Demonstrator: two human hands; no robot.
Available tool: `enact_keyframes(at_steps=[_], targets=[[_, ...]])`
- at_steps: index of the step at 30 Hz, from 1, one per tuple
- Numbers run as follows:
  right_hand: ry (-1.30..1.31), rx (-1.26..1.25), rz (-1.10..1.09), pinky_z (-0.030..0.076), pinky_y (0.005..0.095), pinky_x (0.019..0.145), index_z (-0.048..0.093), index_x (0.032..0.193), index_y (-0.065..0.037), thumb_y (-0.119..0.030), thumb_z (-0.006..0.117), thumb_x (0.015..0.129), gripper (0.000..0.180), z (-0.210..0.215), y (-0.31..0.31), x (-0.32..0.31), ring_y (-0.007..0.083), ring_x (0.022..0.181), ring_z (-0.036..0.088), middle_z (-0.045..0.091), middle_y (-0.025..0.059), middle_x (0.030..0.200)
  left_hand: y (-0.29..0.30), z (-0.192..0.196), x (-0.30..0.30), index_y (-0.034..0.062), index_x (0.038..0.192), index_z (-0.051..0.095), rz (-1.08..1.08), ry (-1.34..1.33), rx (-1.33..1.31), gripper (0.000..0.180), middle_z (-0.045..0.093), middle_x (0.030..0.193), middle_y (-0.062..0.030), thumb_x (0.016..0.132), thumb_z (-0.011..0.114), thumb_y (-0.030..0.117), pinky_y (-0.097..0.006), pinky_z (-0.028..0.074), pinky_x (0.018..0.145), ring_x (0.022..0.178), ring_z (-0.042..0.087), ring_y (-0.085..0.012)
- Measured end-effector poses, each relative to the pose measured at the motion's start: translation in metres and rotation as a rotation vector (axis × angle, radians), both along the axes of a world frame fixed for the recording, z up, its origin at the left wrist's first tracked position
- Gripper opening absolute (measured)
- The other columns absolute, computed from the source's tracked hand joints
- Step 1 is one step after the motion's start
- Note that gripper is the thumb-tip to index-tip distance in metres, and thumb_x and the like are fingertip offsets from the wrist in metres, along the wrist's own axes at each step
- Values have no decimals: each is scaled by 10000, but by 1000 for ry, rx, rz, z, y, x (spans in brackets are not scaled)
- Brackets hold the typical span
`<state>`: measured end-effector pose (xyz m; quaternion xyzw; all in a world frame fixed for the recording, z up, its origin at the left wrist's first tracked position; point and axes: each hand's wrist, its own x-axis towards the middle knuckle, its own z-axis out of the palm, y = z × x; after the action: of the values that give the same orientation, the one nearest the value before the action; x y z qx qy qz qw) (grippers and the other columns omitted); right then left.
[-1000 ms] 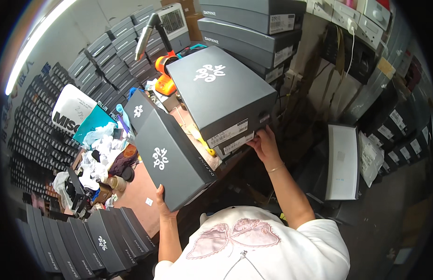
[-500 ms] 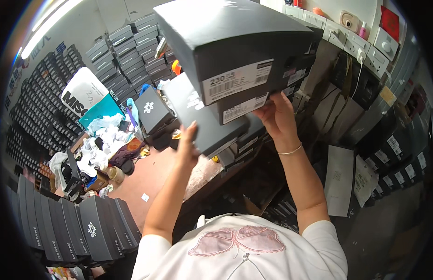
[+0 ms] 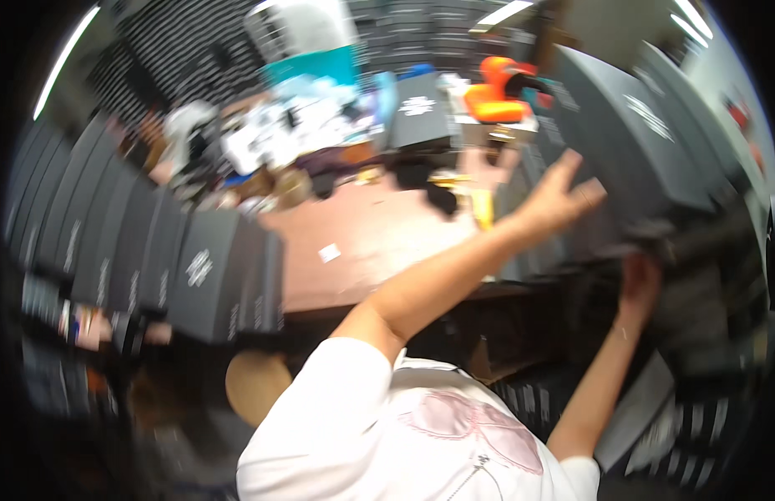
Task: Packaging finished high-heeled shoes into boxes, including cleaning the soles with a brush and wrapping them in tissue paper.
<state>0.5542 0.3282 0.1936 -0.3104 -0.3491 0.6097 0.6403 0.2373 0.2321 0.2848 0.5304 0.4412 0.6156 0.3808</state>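
I watch through the head camera from far away, and I use the pink table (image 3: 362, 259) as my marker. The big grey box (image 3: 609, 125) is at the table's right end, and it looks blurry. The left hand (image 3: 553, 202) is over the table's right end, with its fingers spread wide in front of the box's side; I can't tell if they touch it. The right hand (image 3: 640, 282) is lower down, just past the table's right end, under the box. It is a smear, so I can't tell if it grips or only props. To do this well, I would put one flat palm under the weight and the other firmly on the side, hold the box level, and go slowly so nothing slides. I would also mind the orange tool (image 3: 496, 108) at the table's back right. The big box looks closed, so I can't see what is in it. A smaller dark box (image 3: 421, 117) sits at the table's back, and its inside is hidden too. Left of the table, a row of grey boxes (image 3: 204, 275) stands on edge, all hiding their insides. A white and teal bag (image 3: 312, 63) is at the table's back left; I can't see into it.
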Motion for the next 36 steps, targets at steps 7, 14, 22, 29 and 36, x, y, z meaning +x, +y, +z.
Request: enact_keyframes(at_steps=[7,14,22,29,36], targets=[[-552,-309,504,541,235,514,591,1030,-32,-154,597,921,163,-69,-204,-206,112,675,620,613,72,867,-260,-37,-209,20,1248,558,753,846,-83,542,450,1353,-252,783,740,232,-435,346,1060,1257,430,-384],[-594,154,1655,502,385,886,164,1489,-33,-369,700,857,894,-46,-330,-478,324,1181,513,348,259,1431,-521,-75,-382,-25,1193,581,1233,1081,-1265,495,603,1132,-252,919,538,385,-489,439,911,1059,558,-420],[-262,-165,1411,305,368,1080,57,1527,-92,-363,696,833,982,-97,-354,-511,285,1369,266,207,244,1517,-473,-112,-326,-51,1373,421,954,354,-766,700,562,1259,-224,822,727,255,-365,458,936,1104,582,-307],[-641,-264,1008,438,333,927,404,1370,1,-326,694,840,687,-155,-198,-425,226,1115,512,510,177,1286,-296,-235,-280,-32,1327,433,620,-581,-641,639,612,1105,-127,834,733,243,-352,496,849,978,603,-206],[-535,-638,1249,486,287,641,590,958,-83,-305,700,874,262,-131,-101,-417,98,732,571,597,12,841,-232,-255,-280,-10,1101,603,507,-900,-782,450,653,1005,-92,853,714,349,-332,489,847,943,602,-189]])
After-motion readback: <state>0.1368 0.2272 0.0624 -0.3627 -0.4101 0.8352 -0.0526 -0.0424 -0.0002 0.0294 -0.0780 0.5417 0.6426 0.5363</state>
